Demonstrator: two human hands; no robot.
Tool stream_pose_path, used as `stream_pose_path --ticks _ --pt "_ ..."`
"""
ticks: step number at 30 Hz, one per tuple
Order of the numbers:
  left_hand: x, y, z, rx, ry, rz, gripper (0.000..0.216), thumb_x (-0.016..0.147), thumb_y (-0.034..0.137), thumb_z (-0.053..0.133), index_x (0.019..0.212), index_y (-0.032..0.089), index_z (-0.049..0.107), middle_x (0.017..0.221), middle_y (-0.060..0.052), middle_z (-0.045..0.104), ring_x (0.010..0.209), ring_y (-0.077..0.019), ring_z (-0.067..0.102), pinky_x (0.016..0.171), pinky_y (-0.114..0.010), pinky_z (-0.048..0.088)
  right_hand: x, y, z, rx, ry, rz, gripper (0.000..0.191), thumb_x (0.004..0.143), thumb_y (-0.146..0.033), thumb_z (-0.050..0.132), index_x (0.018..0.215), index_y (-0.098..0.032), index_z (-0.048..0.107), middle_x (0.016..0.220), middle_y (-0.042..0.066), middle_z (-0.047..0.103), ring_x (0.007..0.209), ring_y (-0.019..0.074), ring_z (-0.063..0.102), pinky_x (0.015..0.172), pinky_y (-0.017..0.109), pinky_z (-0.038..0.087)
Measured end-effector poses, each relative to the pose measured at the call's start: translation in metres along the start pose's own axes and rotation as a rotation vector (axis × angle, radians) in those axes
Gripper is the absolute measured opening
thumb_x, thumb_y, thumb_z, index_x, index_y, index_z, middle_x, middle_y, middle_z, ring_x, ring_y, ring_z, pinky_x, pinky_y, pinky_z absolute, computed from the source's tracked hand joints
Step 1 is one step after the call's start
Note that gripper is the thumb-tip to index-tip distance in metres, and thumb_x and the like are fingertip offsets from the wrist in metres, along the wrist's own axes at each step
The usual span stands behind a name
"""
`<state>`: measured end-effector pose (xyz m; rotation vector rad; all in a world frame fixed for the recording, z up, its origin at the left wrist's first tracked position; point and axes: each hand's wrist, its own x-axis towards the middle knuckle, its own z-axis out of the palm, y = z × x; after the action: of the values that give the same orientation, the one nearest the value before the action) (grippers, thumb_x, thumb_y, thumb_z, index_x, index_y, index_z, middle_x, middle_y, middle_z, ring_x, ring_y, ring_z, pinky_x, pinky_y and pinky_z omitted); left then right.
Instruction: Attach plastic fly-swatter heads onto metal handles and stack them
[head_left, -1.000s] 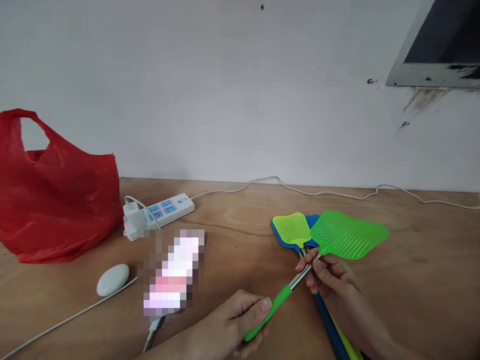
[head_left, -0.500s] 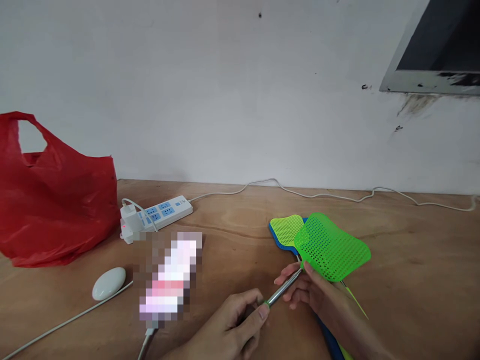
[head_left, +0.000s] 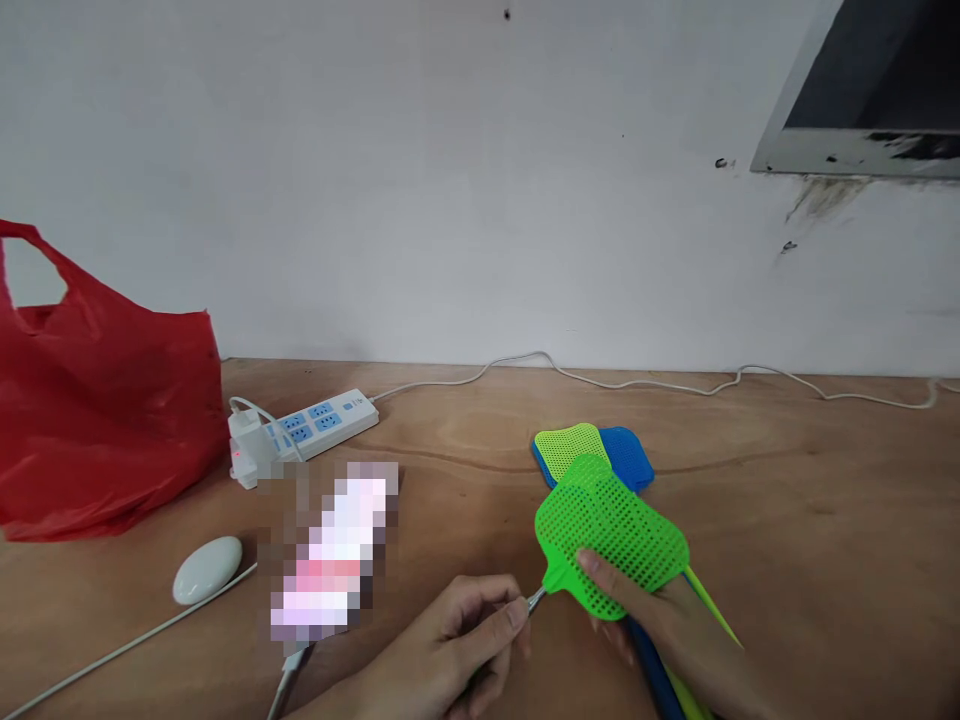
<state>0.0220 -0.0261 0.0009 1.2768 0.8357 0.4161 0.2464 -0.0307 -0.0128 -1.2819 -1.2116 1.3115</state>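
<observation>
A green fly swatter (head_left: 622, 535) with a perforated head is held between my two hands. My left hand (head_left: 480, 640) pinches its thin metal shaft just below the head, and most of the handle is hidden in that palm. My right hand (head_left: 637, 605) grips the head, thumb on top and fingers underneath. Behind it on the table lie a yellow-green fly swatter (head_left: 566, 448) and a blue fly swatter (head_left: 628, 458), their heads overlapping. Blue and yellow handles run under my right wrist.
On the wooden table (head_left: 825, 520) a red plastic bag (head_left: 112, 400) stands at the left. Near it are a power strip (head_left: 330, 425) with a plugged charger, a white oval object (head_left: 208, 570) and a blurred phone (head_left: 337, 560) on a cable. A white cord (head_left: 637, 385) runs along the wall.
My right hand has moved from the neck onto the green swatter's head. Less shaft shows between the hands, and the head sits lower and further left, uncovering more of the blue swatter.
</observation>
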Motion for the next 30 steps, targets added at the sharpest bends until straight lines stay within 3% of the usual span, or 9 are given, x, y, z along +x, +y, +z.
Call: stream_pose_path --ticks 5,8,10,13,16,19,22,30 --pt "0.0 0.003 0.003 -0.013 -0.013 0.029 0.053 0.085 0.075 0.052 0.078 0.022 0.049 0.041 0.014 0.038 0.028 -0.0045 0.022 0.026 -0.015 0.016 -0.013 -0.011 0.017 0.036 0.024 -0.009 0.03 0.071 -0.056 0.08 0.074 -0.027 0.072 0.08 0.002 0.074 0.08 0.0233 0.068 0.075 0.031 0.054" --pt "0.001 0.001 0.002 -0.081 -0.036 0.006 0.051 0.084 0.073 0.056 0.074 0.023 0.045 0.04 0.015 0.036 0.027 -0.0043 0.019 0.025 -0.015 0.018 -0.013 -0.009 0.015 0.064 0.045 0.09 0.034 0.073 -0.057 0.077 0.064 -0.025 0.069 0.06 0.001 0.066 0.06 0.02 0.063 0.058 0.031 0.051" --pt "0.001 0.0 -0.001 -0.131 -0.056 -0.01 0.051 0.083 0.072 0.058 0.073 0.023 0.045 0.039 0.015 0.034 0.026 -0.0042 0.018 0.025 -0.016 0.018 -0.005 -0.008 0.005 0.094 0.115 0.104 0.036 0.07 -0.054 0.08 0.057 -0.024 0.064 0.045 -0.003 0.053 0.042 0.0156 0.05 0.044 0.03 0.042" --pt "0.0 -0.003 -0.003 -0.176 -0.024 -0.062 0.055 0.078 0.076 0.06 0.074 0.023 0.046 0.039 0.016 0.032 0.026 -0.0038 0.015 0.026 -0.017 0.013 0.013 -0.012 -0.017 0.28 0.421 -0.036 0.04 0.06 -0.047 0.087 0.055 -0.027 0.054 0.044 -0.005 0.049 0.038 0.0136 0.039 0.039 0.031 0.038" --pt "0.001 -0.006 -0.003 -0.185 0.028 -0.103 0.061 0.07 0.083 0.061 0.078 0.024 0.045 0.04 0.017 0.031 0.027 -0.0043 0.013 0.026 -0.018 0.012 0.024 -0.019 -0.029 0.309 0.502 -0.082 0.05 0.058 -0.052 0.086 0.053 -0.028 0.042 0.042 -0.007 0.04 0.038 0.0117 0.037 0.038 0.028 0.038" --pt "0.004 -0.009 0.0 -0.148 0.057 -0.091 0.063 0.069 0.085 0.058 0.079 0.024 0.047 0.04 0.016 0.032 0.028 -0.0052 0.016 0.026 -0.018 0.013 0.024 -0.02 -0.022 0.09 0.352 -0.005 0.056 0.067 -0.06 0.078 0.048 -0.025 0.039 0.036 -0.008 0.035 0.033 0.0079 0.029 0.034 0.025 0.024" --pt "0.006 -0.011 0.001 -0.141 0.105 -0.049 0.06 0.074 0.083 0.056 0.079 0.023 0.049 0.038 0.015 0.032 0.029 -0.0056 0.017 0.027 -0.017 0.015 0.022 -0.018 -0.011 -0.059 0.245 0.054 0.054 0.065 -0.065 0.078 0.053 -0.023 0.045 0.034 -0.009 0.038 0.03 0.0064 0.028 0.032 0.022 0.019" --pt "0.003 -0.003 0.001 -0.098 0.148 -0.052 0.062 0.072 0.084 0.055 0.078 0.023 0.05 0.038 0.014 0.034 0.03 -0.0061 0.02 0.028 -0.017 0.018 0.033 -0.021 -0.023 -0.098 0.115 -0.003 0.052 0.072 -0.072 0.065 0.064 -0.022 0.052 0.039 -0.007 0.045 0.032 0.0098 0.042 0.032 0.021 0.034"
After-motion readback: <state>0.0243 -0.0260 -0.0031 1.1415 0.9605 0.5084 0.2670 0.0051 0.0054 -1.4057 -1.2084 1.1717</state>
